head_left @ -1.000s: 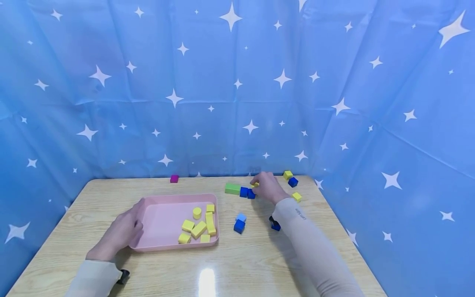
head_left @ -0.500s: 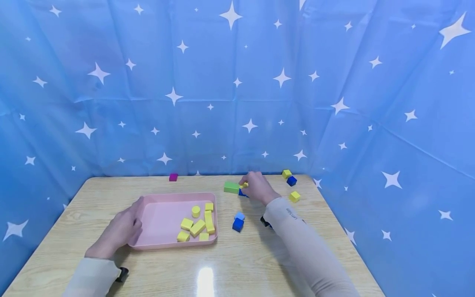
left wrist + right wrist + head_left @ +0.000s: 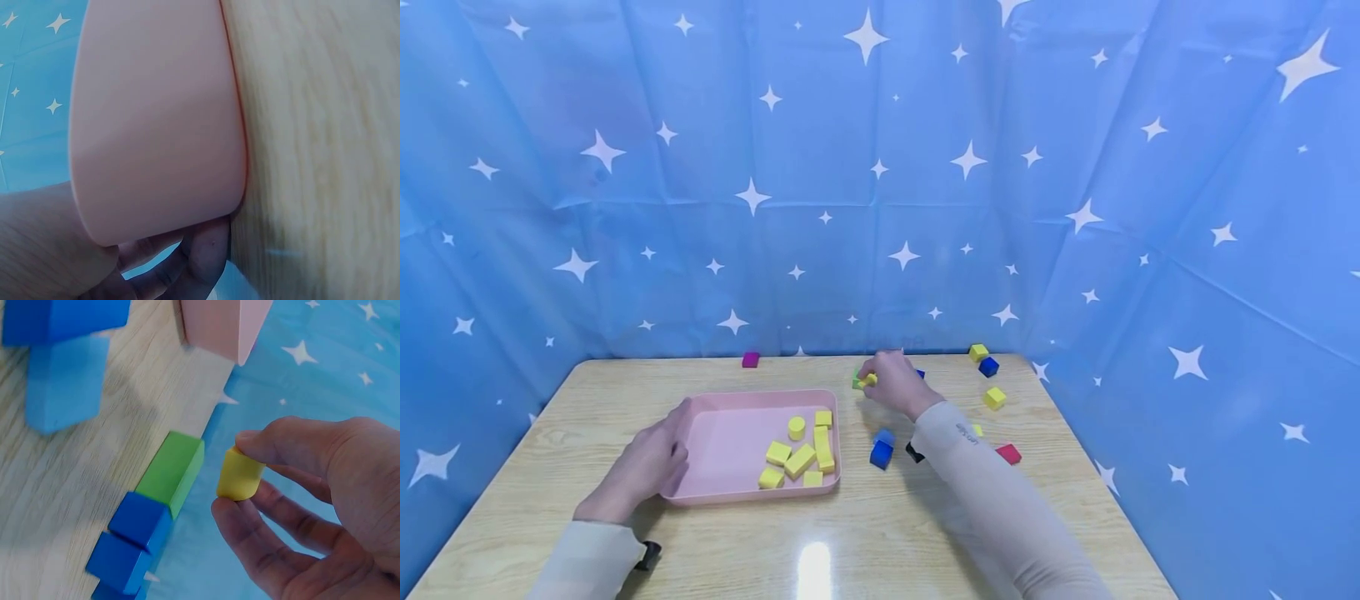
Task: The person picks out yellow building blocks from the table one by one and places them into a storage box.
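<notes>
My left hand grips the left end of a pink tray, its fingers bent at the wall in the left wrist view. Several yellow blocks lie in the tray's right half. Between thumb and fingertips, my right hand pinches a small yellow block with a rounded side. That hand is over the far part of the table, beside a green block and a row of dark blue cubes; in the head view it covers most of them.
Right of the tray sit a dark blue block and a light blue block. Farther right are yellow cubes, a blue cube and a red block. A magenta block sits at the back edge, before a starry curtain.
My right hand has moved left with the yellow block, from over the blue cubes to over the green block. The red block now shows beside the sleeve. My left hand has stayed at the tray.
</notes>
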The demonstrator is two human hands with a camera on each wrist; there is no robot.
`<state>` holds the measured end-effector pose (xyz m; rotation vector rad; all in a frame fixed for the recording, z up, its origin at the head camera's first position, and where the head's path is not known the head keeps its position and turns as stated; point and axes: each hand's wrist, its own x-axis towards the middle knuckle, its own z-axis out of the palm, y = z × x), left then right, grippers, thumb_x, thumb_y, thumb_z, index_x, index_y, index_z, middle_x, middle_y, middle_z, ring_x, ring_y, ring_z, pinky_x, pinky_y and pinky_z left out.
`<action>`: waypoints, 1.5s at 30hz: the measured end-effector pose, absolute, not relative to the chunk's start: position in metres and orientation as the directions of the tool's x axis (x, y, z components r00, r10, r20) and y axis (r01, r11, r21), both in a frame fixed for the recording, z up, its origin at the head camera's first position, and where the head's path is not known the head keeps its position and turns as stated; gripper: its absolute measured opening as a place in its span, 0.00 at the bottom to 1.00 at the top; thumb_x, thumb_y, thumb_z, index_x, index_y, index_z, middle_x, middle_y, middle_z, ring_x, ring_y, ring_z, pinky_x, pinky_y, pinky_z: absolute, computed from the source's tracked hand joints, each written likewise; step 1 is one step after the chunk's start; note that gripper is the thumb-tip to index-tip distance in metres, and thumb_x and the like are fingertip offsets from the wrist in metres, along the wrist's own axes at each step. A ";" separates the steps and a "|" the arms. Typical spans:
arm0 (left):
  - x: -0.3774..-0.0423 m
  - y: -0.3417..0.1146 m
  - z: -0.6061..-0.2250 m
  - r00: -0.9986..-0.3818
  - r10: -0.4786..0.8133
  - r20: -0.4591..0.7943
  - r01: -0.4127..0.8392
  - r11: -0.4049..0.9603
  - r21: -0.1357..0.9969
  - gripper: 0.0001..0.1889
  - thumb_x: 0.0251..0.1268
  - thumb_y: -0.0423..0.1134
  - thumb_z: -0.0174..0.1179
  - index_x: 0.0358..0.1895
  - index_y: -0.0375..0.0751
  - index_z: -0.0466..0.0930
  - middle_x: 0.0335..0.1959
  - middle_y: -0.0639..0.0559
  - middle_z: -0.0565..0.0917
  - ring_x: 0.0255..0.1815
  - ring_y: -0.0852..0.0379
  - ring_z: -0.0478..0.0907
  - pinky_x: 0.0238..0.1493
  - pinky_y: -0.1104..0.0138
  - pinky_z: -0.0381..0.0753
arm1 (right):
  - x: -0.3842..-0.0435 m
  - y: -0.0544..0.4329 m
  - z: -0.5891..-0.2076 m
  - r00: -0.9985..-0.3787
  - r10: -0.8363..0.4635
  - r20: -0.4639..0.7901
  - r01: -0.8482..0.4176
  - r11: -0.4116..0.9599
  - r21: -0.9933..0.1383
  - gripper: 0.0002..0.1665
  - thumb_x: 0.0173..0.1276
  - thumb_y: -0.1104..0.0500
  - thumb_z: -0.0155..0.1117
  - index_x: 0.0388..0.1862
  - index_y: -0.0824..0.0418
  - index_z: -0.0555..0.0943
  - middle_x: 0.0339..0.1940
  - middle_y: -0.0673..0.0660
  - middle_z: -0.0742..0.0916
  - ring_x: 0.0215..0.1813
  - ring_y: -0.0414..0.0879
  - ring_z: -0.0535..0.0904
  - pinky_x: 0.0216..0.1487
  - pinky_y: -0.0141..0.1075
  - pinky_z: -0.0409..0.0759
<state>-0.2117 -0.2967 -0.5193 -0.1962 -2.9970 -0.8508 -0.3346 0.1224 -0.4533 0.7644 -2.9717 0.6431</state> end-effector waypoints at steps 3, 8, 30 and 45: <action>-0.212 -0.297 -0.519 -0.992 0.118 0.049 0.126 0.840 0.527 0.41 0.83 0.27 0.53 0.94 0.23 0.50 0.31 0.49 0.72 0.27 0.55 0.67 0.35 0.64 0.71 | -0.334 0.115 -0.453 -0.876 -0.475 0.085 -0.468 0.790 -0.396 0.14 0.79 0.67 0.78 0.60 0.62 0.97 0.61 0.60 0.96 0.66 0.58 0.91 0.67 0.52 0.93; -0.213 -0.298 -0.518 -0.990 0.118 0.074 0.139 0.844 0.517 0.41 0.82 0.26 0.53 0.93 0.22 0.52 0.32 0.49 0.72 0.28 0.55 0.68 0.35 0.64 0.71 | -0.335 0.102 -0.451 -0.876 -0.481 0.049 -0.458 0.794 -0.399 0.15 0.82 0.64 0.77 0.63 0.59 0.96 0.63 0.58 0.95 0.67 0.55 0.90 0.66 0.48 0.93; -0.213 -0.296 -0.519 -0.993 0.107 0.043 0.113 0.848 0.517 0.41 0.84 0.28 0.53 0.94 0.24 0.49 0.34 0.48 0.73 0.31 0.54 0.70 0.41 0.61 0.74 | -0.322 0.045 -0.457 -0.815 -0.579 -0.007 -0.546 0.771 -0.327 0.15 0.81 0.59 0.80 0.64 0.55 0.96 0.62 0.52 0.95 0.65 0.47 0.90 0.67 0.38 0.92; -0.215 -0.296 -0.520 -0.994 0.108 0.035 0.110 0.849 0.518 0.42 0.84 0.28 0.55 0.94 0.24 0.49 0.35 0.48 0.72 0.31 0.54 0.70 0.43 0.59 0.75 | -0.322 0.027 -0.460 -0.786 -0.617 -0.034 -0.573 0.748 -0.333 0.17 0.81 0.54 0.82 0.64 0.55 0.95 0.62 0.52 0.94 0.61 0.44 0.89 0.67 0.37 0.91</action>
